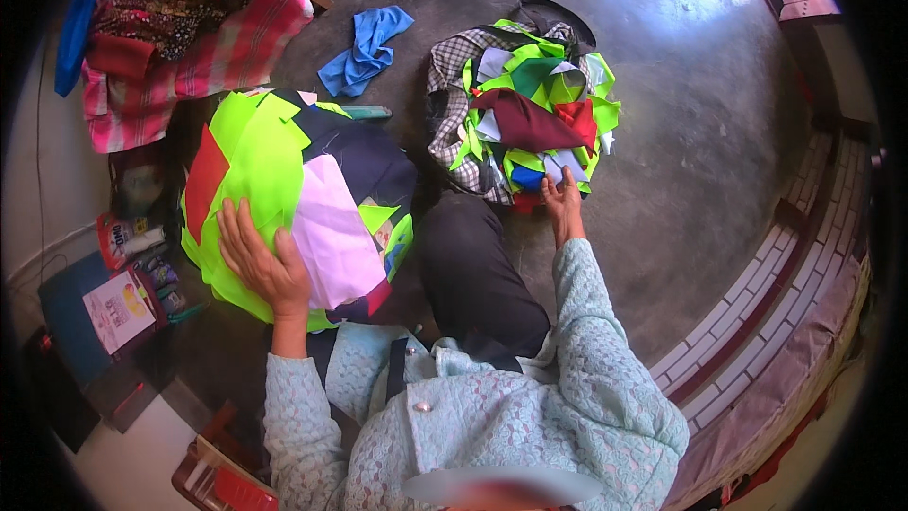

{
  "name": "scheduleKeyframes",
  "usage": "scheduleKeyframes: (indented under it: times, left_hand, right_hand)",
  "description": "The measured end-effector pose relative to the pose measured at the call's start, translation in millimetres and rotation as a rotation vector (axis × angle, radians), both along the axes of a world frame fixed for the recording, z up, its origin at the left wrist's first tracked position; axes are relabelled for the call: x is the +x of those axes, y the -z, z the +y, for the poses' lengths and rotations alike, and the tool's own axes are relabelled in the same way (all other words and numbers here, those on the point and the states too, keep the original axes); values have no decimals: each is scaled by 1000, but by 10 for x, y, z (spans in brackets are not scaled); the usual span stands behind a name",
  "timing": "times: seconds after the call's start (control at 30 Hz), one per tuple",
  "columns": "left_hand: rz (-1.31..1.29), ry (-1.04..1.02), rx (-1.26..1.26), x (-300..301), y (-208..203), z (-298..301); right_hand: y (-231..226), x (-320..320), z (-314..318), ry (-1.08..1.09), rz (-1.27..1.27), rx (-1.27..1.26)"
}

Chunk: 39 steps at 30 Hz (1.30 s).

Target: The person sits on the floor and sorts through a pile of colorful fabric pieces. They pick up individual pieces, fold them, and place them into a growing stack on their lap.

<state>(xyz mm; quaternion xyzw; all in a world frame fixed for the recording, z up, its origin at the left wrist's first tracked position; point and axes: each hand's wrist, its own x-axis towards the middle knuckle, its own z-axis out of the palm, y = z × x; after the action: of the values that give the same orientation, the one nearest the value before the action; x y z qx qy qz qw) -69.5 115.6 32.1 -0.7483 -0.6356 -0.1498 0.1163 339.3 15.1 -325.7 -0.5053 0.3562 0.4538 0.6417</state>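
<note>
In the head view, a checked bag (445, 132) stands open on the dark floor (700, 151), far and a little right of the person's knee (473, 260). It is filled to overflowing with cloth scraps: a maroon piece (520, 121) lies across the top, with bright yellow-green, dark green, red, white and blue ones around and under it. Some scraps hang over the rim on the right, and a black strap (572, 19) loops up at the far side.

To the left of the knee sits a large cloth heap (251, 147), mostly yellow-green, with a red piece (206, 185) on its left, a lilac piece (331, 227) on the near right and dark navy cloth (369, 156) on the far right. Whether a container holds this heap cannot be told.

The left hand (267, 263) lies palm down on the heap, beside the lilac piece, its fingers stretched out and grasping nothing visible; the forearm comes up from the near edge. The right arm reaches farther forward, and the right hand (565, 203) is at the bag's near edge, fingers pointing away at a pale grey scrap (565, 166). Whether they pinch it cannot be told.

A crumpled blue cloth (366, 49) lies on the floor beyond the heap.
</note>
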Motion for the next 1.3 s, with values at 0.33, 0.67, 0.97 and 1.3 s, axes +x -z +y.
scheduleKeyframes:
  times: [0.33,0.67,0.97,1.3]
  left_hand:
    - [20,8,19,0,-25,2]
    - [-5,-35,32,-49,25,-37]
    - [-8,-51,86,-47,-23,-43]
    - [-50,-61,139,-72,0,-78]
  right_hand:
    - [128,474,248,98,-90,124]
    - [-946,285,528,-192,-273,397]
    - [-2292,171,609,-303,-441,924]
    - [-3195,-1081,102,-651,-237,1044]
